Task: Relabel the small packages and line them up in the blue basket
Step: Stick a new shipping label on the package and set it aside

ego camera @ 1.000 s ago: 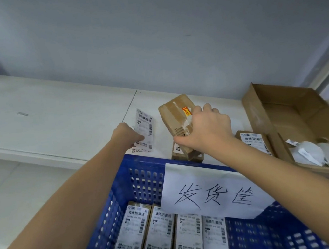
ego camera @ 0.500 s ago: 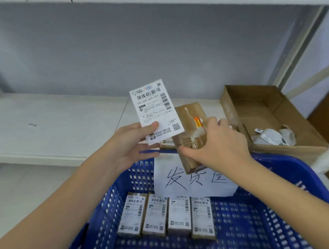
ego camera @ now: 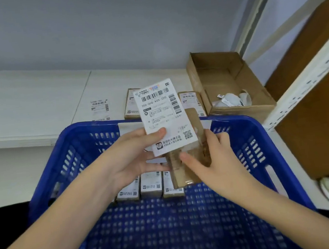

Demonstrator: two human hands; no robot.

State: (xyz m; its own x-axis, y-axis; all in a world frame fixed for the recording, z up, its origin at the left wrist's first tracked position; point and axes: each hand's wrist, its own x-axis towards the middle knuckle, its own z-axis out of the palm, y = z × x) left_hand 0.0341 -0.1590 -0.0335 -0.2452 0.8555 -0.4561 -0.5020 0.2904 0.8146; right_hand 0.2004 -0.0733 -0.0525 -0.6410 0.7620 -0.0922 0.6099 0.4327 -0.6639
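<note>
One brown package (ego camera: 186,162) between both hands, label (ego camera: 161,114) overlapping.

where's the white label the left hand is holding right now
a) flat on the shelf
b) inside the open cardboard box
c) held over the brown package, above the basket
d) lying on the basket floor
c: the left hand pinches the label up against the brown package in the right hand, above the blue basket.

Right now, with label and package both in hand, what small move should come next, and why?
Probably lay the white barcode label, pinched by the left hand, flat onto the brown cardboard package the right hand grips: the label already overlaps the package's bare face.
</note>
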